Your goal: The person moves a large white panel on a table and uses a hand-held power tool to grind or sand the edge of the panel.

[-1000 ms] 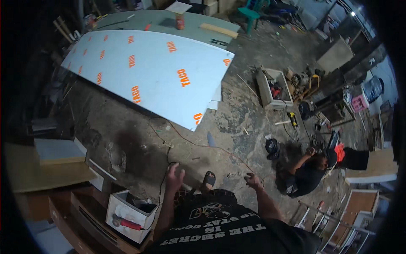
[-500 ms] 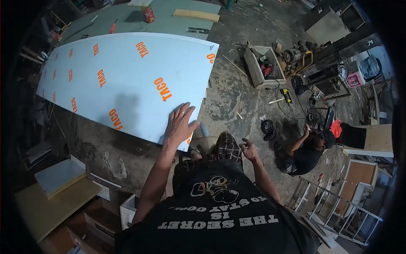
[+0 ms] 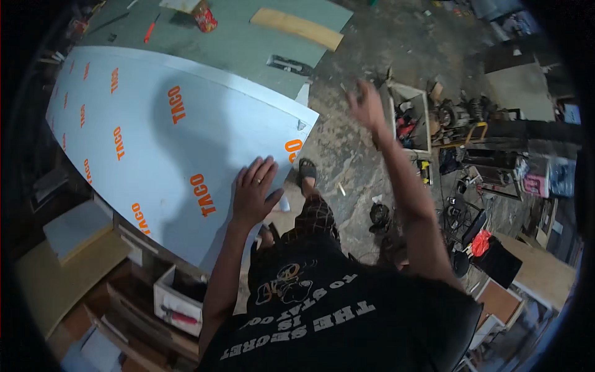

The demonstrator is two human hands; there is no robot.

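A large pale-blue panel (image 3: 142, 167), printed with orange lettering, stretches across the left side. My left hand (image 3: 253, 192) lies flat on it near its right edge, fingers slightly apart, a ring on one finger. My right hand (image 3: 367, 110) is raised over the floor, beyond the panel's right corner. It is somewhat blurred; its fingers look apart and I see nothing held in them. Behind the panel is a grey-green board (image 3: 238, 53). On that board lie a wooden strip (image 3: 297, 28), a dark flat tool (image 3: 289, 64), a red-handled tool (image 3: 149, 32) and a red patterned can (image 3: 205, 20).
A wooden crate (image 3: 426, 127) of tools stands on the floor to the right, beside machine parts (image 3: 455, 115). A black bag (image 3: 380, 217) lies nearer. Cabinet pieces (image 3: 133, 297) fill the lower left. A red plastic bag (image 3: 480, 242) lies at right.
My right arm has swung up and forward from beside my body. My view has turned and I have stepped closer along the panel. The left hand is still flat on it.
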